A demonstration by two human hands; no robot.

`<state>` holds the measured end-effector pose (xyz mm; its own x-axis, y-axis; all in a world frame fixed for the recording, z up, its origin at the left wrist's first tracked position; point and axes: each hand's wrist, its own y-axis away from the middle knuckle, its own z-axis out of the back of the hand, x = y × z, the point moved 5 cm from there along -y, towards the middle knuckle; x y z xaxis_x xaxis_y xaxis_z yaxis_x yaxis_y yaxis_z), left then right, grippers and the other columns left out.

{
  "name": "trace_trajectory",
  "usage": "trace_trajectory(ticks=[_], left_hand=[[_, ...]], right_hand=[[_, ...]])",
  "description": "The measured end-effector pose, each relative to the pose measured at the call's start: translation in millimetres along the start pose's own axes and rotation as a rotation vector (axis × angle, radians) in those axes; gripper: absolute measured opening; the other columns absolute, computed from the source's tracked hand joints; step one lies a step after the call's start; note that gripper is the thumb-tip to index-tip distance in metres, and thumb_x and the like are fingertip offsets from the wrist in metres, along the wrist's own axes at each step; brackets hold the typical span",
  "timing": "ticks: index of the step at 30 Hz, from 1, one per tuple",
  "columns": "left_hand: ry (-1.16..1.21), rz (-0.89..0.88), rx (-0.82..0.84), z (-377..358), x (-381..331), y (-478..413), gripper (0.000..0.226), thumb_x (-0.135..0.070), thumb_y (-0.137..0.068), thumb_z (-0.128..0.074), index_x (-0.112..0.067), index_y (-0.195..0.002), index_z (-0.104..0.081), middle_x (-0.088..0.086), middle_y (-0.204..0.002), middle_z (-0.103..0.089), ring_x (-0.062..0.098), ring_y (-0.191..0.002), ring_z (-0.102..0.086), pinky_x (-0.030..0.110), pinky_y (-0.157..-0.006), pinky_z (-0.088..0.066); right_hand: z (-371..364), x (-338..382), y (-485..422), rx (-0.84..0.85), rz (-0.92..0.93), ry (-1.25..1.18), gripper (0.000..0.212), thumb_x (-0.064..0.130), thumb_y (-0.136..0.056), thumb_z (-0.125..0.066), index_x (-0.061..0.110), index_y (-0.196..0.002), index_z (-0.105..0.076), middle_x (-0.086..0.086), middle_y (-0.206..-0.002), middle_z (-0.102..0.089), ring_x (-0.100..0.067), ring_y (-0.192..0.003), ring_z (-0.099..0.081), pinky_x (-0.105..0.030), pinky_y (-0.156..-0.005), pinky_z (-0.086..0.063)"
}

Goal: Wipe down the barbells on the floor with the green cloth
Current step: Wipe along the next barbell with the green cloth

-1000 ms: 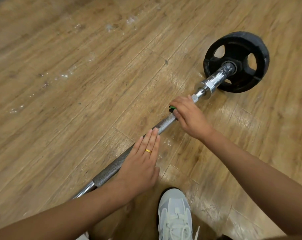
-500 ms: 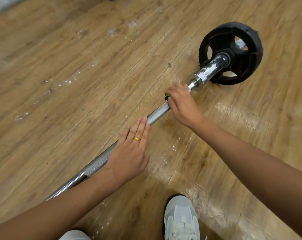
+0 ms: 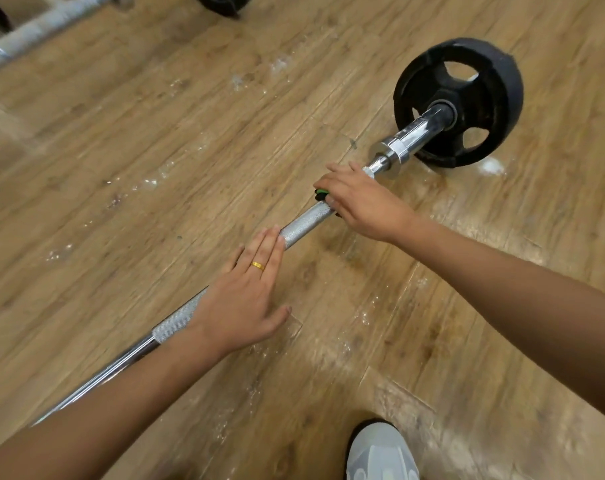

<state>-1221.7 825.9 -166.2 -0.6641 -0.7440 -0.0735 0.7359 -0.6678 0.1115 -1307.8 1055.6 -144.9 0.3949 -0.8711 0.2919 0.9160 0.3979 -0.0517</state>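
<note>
A person wipes a barbell [image 3: 304, 223] lying on a wood-plank floor [image 3: 155, 150], the bar running from 7 o'clock up to 1 o'clock. The right hand [image 3: 363, 199] is clamped round the shaft just short of the chrome sleeve [image 3: 412, 136], with only a scrap of the green cloth [image 3: 321, 192] showing under its fingers. The left hand [image 3: 242, 299], fingers straight and together and wearing a gold ring [image 3: 258, 266], lies flat on the knurled grip to steady it.

Over the past second the right hand has barely shifted along the bar, which suggests it is scrubbing this end section. The view has lifted, and a second barbell [image 3: 34, 27] now shows at 10 o'clock, seemingly awaiting its turn.

The shaft is grey, cross-hatched steel that turns to smooth, mirror-bright chrome at either end. The black weight plate [image 3: 484, 81], at 1 o'clock, is matte, round and pierced by three cut-outs. The scuffed floor carries pale flecks, and a grey shoe [image 3: 380, 455] sits at 5 o'clock.
</note>
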Motion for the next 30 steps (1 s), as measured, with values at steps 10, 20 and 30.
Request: trace_trajectory(ticks=[10, 20, 30], left_hand=[[0.124, 0.001, -0.008, 4, 34, -10, 0.095, -0.068, -0.09, -0.022, -0.013, -0.159, 0.015, 0.001, -0.166, 0.024, 0.013, -0.154, 0.019, 0.039, -0.127, -0.006], [0.146, -0.03, 0.017, 9, 53, -12, 0.094, -0.063, -0.09, -0.031, -0.013, -0.158, 0.009, 0.005, -0.169, 0.011, 0.019, -0.156, 0.005, 0.045, -0.125, -0.02], [-0.014, -0.058, -0.035, 7, 57, -12, 0.087, -0.055, -0.095, -0.039, -0.004, -0.16, -0.012, 0.01, -0.17, -0.006, 0.025, -0.157, -0.008, 0.052, -0.121, -0.027]], right_hand=[[21, -50, -17, -0.221, -0.212, 0.179, 0.037, 0.015, -0.104, -0.041, 0.01, -0.139, -0.051, -0.004, -0.143, -0.053, -0.024, -0.148, -0.03, -0.046, -0.122, 0.004], [18, -48, -41, -0.149, -0.069, 0.123, 0.033, 0.011, -0.101, -0.049, 0.008, -0.133, -0.057, -0.006, -0.133, -0.059, -0.024, -0.131, -0.049, -0.046, -0.121, -0.008], [13, -44, -42, -0.149, -0.023, 0.212, 0.035, 0.017, -0.101, -0.051, 0.013, -0.136, -0.055, -0.001, -0.132, -0.059, -0.018, -0.132, -0.048, -0.044, -0.123, -0.003]])
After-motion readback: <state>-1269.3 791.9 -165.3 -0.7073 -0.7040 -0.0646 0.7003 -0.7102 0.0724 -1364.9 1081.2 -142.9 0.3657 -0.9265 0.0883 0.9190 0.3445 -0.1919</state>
